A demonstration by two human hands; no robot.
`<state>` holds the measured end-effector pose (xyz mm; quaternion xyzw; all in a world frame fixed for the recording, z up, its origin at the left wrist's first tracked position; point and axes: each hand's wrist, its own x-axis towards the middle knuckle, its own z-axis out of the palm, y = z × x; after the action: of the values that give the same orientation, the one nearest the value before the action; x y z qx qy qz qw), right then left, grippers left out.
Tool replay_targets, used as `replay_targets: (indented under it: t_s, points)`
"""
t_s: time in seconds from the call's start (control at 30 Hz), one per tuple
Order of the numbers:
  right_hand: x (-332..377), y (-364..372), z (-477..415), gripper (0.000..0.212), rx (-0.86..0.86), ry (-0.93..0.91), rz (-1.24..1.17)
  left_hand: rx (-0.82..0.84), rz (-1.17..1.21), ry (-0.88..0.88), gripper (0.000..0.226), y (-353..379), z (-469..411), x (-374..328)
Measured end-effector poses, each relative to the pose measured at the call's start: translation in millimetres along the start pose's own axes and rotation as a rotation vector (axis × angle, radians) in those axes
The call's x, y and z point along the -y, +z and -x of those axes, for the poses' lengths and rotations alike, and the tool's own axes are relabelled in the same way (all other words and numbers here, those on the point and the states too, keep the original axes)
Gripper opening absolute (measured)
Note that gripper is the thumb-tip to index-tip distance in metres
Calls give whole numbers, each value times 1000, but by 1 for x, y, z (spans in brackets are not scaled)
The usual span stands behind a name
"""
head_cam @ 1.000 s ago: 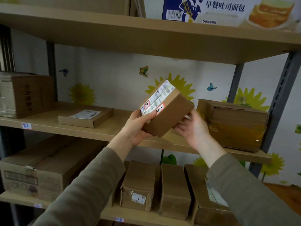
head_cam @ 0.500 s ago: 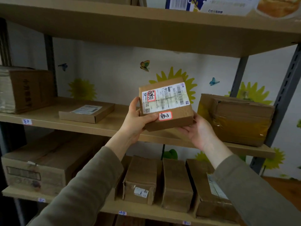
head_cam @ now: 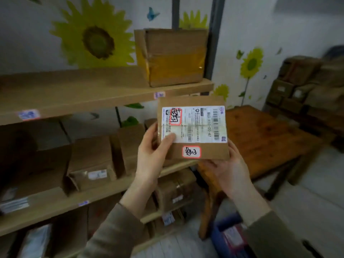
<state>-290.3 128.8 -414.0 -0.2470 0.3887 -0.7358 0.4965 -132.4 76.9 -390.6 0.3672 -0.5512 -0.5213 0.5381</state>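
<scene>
– Between the shelf (head_cam: pixel 74 94) on the left and the table (head_cam: pixel 260 138) on the right, what is up in the air?
– A parcel (head_cam: pixel 193 101), flat and brown, held in the middle with its face to the camera. It touches neither shelf nor table.
– How is it held?
– The left hand (head_cam: pixel 150 157) grips the left edge, its thumb curled over onto the label (head_cam: pixel 195 123) and its fingers behind. The right hand (head_cam: pixel 229 170) cups the lower right corner from beneath. Its fingers run behind the parcel and are hidden.
– Any marks on it?
– Barcodes on the white label, plus a red-edged sticker with handwriting. A second sticker (head_cam: pixel 191 152) sits below on bare cardboard.
– What do the boards hold?
– On the upper one, a taped box (head_cam: pixel 171 56) stands at the far right end. On the one below, brown boxes (head_cam: pixel 91 161) stand side by side. Lower still are more, blurred.
– Anything on the floor?
– A blue crate (head_cam: pixel 219 239), near right, with a packet inside that is too blurred to read. Far right, a stack (head_cam: pixel 307 84) of cartons stands by the wall.
</scene>
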Motion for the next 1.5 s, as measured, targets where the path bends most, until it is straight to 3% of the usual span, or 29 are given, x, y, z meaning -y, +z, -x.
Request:
replay_targets:
  t_s: [0.07, 0.23, 0.33, 0.43, 0.57, 0.87, 1.07, 1.27, 1.5]
  points:
    - [1, -45, 4, 112, -64, 9, -35, 88, -22, -78, 48, 32, 8, 27]
    - [5, -159, 1, 44, -285, 132, 4, 258, -112, -268, 50, 117, 21, 90]
    - [10, -227, -3, 23, -353, 165, 50, 316, -96, -415, 56, 174, 30, 128]
    - [12, -287, -3, 30, -454, 185, 103, 361, -77, -507, 52, 226, 42, 161]
    - [15, -346, 3, 29, -615, 310, -130, 429, -100, -655, 59, 277, 51, 193]
    - [-11, -425, -2, 20, -865, 325, -302, 605, -287, -812, 65, 343, 44, 277]
    - [-73, -463, -13, 31, -1066, 382, -442, 686, -398, -965, 37, 356, 33, 371]
    - [-169, -489, -32, 52, -1180, 434, -454, 750, -524, -1121, 45, 349, 23, 484]
    - [-290, -543, -65, 50, -1442, 469, -642, 705, -663, -1186, 49, 330, 37, 619]
